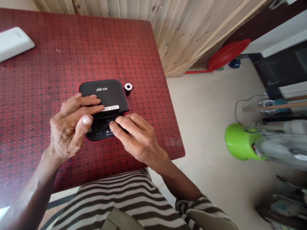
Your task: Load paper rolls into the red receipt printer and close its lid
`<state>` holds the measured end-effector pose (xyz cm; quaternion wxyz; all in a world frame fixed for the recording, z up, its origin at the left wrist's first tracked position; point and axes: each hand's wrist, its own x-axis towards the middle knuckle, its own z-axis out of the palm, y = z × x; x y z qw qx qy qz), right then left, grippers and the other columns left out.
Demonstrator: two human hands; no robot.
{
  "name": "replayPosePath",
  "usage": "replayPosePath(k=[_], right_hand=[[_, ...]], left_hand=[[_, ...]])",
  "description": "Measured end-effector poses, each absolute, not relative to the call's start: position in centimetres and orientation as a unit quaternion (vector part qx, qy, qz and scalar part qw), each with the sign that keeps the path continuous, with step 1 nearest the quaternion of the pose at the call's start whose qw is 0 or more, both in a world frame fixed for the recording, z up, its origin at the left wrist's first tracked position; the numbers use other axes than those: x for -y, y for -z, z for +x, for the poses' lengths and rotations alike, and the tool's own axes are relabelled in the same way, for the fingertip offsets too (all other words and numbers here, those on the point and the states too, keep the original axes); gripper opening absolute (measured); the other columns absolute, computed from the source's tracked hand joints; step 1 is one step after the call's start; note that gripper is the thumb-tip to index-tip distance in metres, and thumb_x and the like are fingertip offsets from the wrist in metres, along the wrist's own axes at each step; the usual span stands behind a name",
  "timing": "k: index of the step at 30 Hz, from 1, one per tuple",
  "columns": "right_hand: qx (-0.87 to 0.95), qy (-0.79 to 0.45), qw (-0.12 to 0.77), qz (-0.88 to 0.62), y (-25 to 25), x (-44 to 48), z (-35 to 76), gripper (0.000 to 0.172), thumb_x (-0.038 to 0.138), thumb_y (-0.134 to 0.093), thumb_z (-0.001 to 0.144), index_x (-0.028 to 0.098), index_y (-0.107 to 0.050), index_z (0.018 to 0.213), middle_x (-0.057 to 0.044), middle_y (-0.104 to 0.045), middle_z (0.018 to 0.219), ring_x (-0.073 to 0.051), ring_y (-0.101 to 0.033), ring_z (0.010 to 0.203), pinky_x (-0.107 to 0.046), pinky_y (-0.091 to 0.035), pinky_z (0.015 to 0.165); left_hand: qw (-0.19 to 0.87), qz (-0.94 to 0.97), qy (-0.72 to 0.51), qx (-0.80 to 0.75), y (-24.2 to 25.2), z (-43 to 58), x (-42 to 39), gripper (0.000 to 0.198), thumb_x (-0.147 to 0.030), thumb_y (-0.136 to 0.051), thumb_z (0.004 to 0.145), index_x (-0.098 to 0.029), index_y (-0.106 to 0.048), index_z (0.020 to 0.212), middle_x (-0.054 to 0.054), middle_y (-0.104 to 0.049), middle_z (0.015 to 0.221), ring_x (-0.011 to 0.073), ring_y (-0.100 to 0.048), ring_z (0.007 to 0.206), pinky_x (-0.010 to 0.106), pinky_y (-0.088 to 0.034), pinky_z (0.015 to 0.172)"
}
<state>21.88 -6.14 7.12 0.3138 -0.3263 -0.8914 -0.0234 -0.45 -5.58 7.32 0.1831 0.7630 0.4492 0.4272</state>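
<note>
A flat black device [105,83] with rounded corners, a red edge and white lettering lies on the red patterned table [35,83]. Its near side has an open dark compartment [102,124], partly hidden by my hands. My left hand [72,123] rests over the device's left side, fingers stretched across its top, thumb raised. At the compartment, thumb and fingers of my right hand [136,134] are pinched together; whatever is between them is hidden. A small roll [128,87] with a white ring-shaped end and dark side stands just beyond the device's right corner.
A white rounded object [15,43] lies at the table's far left. Wooden panelling [187,28] borders the far edge. On the floor to the right are a lime-green bucket [236,140], a red basin [227,54] and a loose cable [236,108].
</note>
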Motion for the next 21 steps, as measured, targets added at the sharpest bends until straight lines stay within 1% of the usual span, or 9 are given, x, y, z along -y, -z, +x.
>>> replayPosePath(k=[2, 4, 7, 9, 12, 16, 18, 21], right_hand=[[0.888, 0.012, 0.318, -0.331, -7.0, 6.3, 21.8, 0.014, 0.010, -0.058, 0.099, 0.012, -0.071, 0.105, -0.006, -0.075, 0.099, -0.017, -0.060, 0.084, -0.032, -0.055, 0.072], [0.885, 0.002, 0.322, -0.336, -6.9, 6.4, 21.8, 0.014, 0.009, -0.059, 0.099, 0.011, -0.070, 0.106, -0.007, -0.075, 0.098, -0.017, -0.061, 0.086, -0.032, -0.056, 0.074], [0.880, -0.002, 0.327, -0.344, -6.8, 6.5, 21.9, 0.014, 0.007, -0.060, 0.098, 0.010, -0.070, 0.106, -0.007, -0.074, 0.098, -0.016, -0.061, 0.085, -0.032, -0.057, 0.076], [0.878, -0.002, 0.325, -0.350, -6.7, 6.6, 21.9, 0.015, 0.008, -0.058, 0.099, 0.012, -0.070, 0.106, -0.007, -0.074, 0.098, -0.016, -0.060, 0.084, -0.032, -0.057, 0.076], [0.877, -0.002, 0.327, -0.353, -6.7, 6.5, 22.0, 0.015, 0.008, -0.058, 0.099, 0.012, -0.070, 0.107, -0.007, -0.075, 0.098, -0.016, -0.059, 0.084, -0.032, -0.057, 0.076], [0.876, -0.007, 0.337, -0.346, -6.6, 6.6, 22.3, 0.015, 0.007, -0.064, 0.095, 0.009, -0.070, 0.108, -0.008, -0.075, 0.098, -0.017, -0.059, 0.083, -0.032, -0.058, 0.076], [0.876, -0.011, 0.335, -0.348, -6.6, 6.8, 22.4, 0.016, 0.008, -0.062, 0.096, 0.010, -0.070, 0.109, -0.007, -0.075, 0.099, -0.016, -0.060, 0.084, -0.032, -0.058, 0.076], [0.872, -0.009, 0.336, -0.355, -6.5, 7.1, 22.5, 0.016, 0.009, -0.059, 0.097, 0.012, -0.069, 0.110, -0.007, -0.075, 0.102, -0.016, -0.061, 0.086, -0.032, -0.058, 0.078]], left_hand=[[0.169, 0.777, -0.416, -0.441, -6.3, -0.7, 6.3, 0.038, -0.032, -0.048, 0.100, -0.030, -0.072, 0.129, 0.005, -0.073, 0.129, 0.0275, -0.065, 0.129, 0.053, -0.036, 0.122], [0.163, 0.781, -0.416, -0.437, -5.6, -0.9, 6.7, 0.039, -0.030, -0.052, 0.098, -0.031, -0.071, 0.132, 0.005, -0.071, 0.134, 0.0286, -0.064, 0.132, 0.053, -0.035, 0.123], [0.158, 0.785, -0.415, -0.433, -5.1, -1.2, 6.6, 0.038, -0.035, -0.059, 0.095, -0.034, -0.070, 0.132, 0.004, -0.071, 0.135, 0.0294, -0.064, 0.131, 0.053, -0.036, 0.122], [0.139, 0.800, -0.404, -0.420, -5.0, -1.4, 6.5, 0.043, -0.040, -0.062, 0.094, -0.034, -0.067, 0.136, 0.004, -0.070, 0.137, 0.0297, -0.063, 0.133, 0.053, -0.037, 0.121], [0.094, 0.834, -0.381, -0.389, -4.9, -1.7, 6.3, 0.051, -0.044, -0.062, 0.094, -0.030, -0.061, 0.143, 0.009, -0.067, 0.141, 0.0308, -0.061, 0.135, 0.054, -0.039, 0.119], [0.066, 0.850, -0.360, -0.379, -4.9, -1.9, 6.2, 0.052, -0.048, -0.061, 0.095, -0.021, -0.064, 0.139, 0.016, -0.067, 0.138, 0.0324, -0.061, 0.135, 0.054, -0.040, 0.118], [0.063, 0.852, -0.353, -0.383, -4.9, -1.9, 6.4, 0.052, -0.049, -0.061, 0.095, -0.020, -0.065, 0.138, 0.017, -0.067, 0.137, 0.0321, -0.061, 0.135, 0.054, -0.040, 0.119], [0.069, 0.849, -0.345, -0.394, -5.2, -1.7, 6.7, 0.056, -0.055, -0.059, 0.095, -0.022, -0.063, 0.139, 0.015, -0.065, 0.139, 0.0319, -0.059, 0.137, 0.056, -0.038, 0.120]])
